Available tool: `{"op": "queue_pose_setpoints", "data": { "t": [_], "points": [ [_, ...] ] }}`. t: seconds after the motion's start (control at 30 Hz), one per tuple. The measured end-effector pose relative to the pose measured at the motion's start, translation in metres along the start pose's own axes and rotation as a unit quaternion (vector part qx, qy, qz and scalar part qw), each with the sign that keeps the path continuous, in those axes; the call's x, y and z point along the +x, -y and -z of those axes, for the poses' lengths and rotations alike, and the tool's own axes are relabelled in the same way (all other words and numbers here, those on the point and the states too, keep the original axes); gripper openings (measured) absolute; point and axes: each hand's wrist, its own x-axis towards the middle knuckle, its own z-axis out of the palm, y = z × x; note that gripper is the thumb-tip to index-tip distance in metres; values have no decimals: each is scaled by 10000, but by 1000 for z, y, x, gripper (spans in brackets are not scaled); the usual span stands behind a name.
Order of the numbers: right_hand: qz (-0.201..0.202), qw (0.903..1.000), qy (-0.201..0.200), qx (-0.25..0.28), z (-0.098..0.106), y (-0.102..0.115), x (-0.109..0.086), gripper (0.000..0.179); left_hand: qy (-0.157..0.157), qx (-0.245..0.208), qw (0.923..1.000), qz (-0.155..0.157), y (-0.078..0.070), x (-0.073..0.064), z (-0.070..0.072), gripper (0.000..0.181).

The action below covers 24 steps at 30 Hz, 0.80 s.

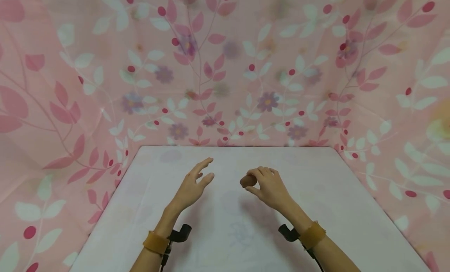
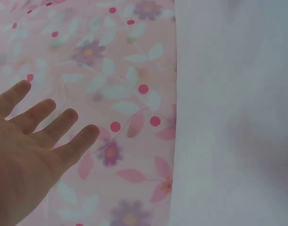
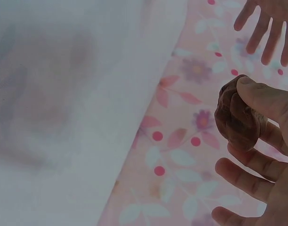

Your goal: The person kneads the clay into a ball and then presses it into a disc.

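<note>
Between the thumb and fingers of my right hand (image 1: 272, 188) is a dark brown lump (image 1: 249, 181), held above the white tabletop. Seen close up in the right wrist view, the brown lump (image 3: 238, 115) has an uneven, creased surface, rather like a stone or a piece of clay; its exact kind cannot be told. The thumb lies on its upper side, and part of it is hidden behind the fingers. To the left, my left hand (image 1: 192, 186) hovers over the table with nothing in it. Its fingers are extended and spread in the left wrist view.
A white-covered table (image 1: 225, 240) spreads beneath both hands. Pink floral cloth (image 1: 225, 69) hangs behind it and along both sides. Each wrist wears a yellow-brown band (image 1: 156, 242) with a small black camera (image 1: 181, 233) attached.
</note>
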Motion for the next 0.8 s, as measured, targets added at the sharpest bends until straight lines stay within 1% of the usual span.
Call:
{"op": "queue_pose_setpoints", "data": {
  "t": [0.1,0.13,0.2,0.23,0.3,0.4,0.5,0.53,0.57,0.7,0.77,0.8],
  "points": [
    [1,10000,-35,50,2,0,0,42,-179,-621,9979,-41,6,1,-6,51],
    [-4,10000,-48,55,2,0,1,42,-208,-890,9958,-34,7,1,-8,50],
    [-11,9999,-80,62,4,1,1,42,-225,-1464,9890,-42,9,1,-12,49],
    [-10,9999,-97,62,5,1,2,43,-218,-1749,9843,-42,9,1,-14,49],
    [10,9999,-140,50,7,2,3,43,-173,-2375,9712,-13,10,0,-18,50],
    [65,9997,-208,64,11,4,4,43,-125,-3072,9515,133,9,-1,-24,53],
    [142,9995,-283,77,14,7,6,44,-88,-3731,9272,318,9,-3,-29,59],
    [168,9994,-304,75,15,8,7,44,-87,-3967,9171,378,10,-4,-31,61],
    [193,9993,-324,76,16,8,7,44,-88,-4214,9058,438,11,-4,-33,62],
    [259,9990,-369,64,20,11,8,43,-144,-5173,8537,583,15,-7,-42,67],
    [273,9989,-365,53,21,12,9,43,-194,-5518,8311,667,17,-8,-47,68],
    [279,9989,-366,43,21,12,9,43,-205,-5654,8216,702,17,-9,-49,69]
  ]
}}
